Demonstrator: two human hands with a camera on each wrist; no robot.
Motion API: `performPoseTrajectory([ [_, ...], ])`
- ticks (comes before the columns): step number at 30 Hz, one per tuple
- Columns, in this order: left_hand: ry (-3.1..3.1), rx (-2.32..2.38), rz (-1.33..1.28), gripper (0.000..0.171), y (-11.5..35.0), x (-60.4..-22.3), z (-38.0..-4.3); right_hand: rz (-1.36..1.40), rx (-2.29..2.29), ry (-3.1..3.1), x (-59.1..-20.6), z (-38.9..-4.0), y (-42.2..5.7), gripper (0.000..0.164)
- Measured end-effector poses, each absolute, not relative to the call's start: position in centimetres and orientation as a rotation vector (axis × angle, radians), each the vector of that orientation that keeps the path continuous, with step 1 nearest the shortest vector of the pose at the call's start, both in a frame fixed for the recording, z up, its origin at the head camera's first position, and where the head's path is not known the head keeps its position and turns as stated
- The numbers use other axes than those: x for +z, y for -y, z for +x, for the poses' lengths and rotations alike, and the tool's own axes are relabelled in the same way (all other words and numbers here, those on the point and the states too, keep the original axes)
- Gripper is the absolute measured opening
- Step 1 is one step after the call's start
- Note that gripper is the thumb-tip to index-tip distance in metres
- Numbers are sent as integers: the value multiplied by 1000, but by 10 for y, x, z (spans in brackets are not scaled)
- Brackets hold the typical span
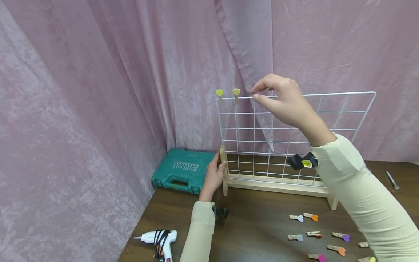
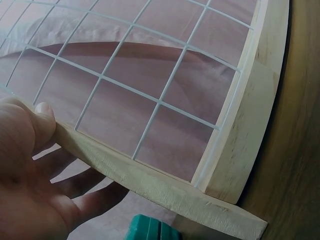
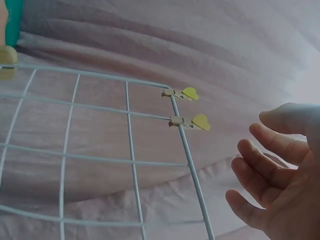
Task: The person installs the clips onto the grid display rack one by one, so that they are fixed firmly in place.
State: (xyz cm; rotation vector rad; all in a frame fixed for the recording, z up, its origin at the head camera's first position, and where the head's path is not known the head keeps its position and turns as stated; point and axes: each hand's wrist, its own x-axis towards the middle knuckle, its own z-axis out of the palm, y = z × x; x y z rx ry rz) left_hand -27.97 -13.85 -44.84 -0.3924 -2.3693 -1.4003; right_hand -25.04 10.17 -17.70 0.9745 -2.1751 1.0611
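A white wire grid rack (image 1: 254, 128) stands upright on a wooden base (image 1: 275, 186). My left hand (image 1: 214, 176) grips the wooden post (image 2: 150, 184) at its left end, thumb on one side and fingers on the other in the left wrist view. Two clothespins with yellow hearts, one at the corner (image 3: 190, 94) and one beside it (image 3: 201, 122), are clipped along the top wire. To their right, my right hand (image 1: 284, 98) hovers by that wire with nothing in it. Its fingers are loosely bent and the thumb is apart from them in the right wrist view.
Several heart clothespins, such as a purple one (image 1: 345, 237) and an orange one (image 1: 341, 251), lie on the table's front right. A green EXPLOIT case (image 1: 186, 167) sits behind my left hand. A glue gun (image 1: 167, 242) lies front left, a bolt (image 1: 392, 180) far right.
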Motion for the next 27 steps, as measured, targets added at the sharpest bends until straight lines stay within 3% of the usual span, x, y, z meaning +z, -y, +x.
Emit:
performPoseTrajectory([
  [13, 2396, -1398, -361, 51, 140, -446, -276, 1000, 1021, 2157, -224, -221, -142, 12],
  [27, 2410, -1437, -357, 53, 144, -443, -275, 857, 977, 2277, -315, -205, -180, 19],
])
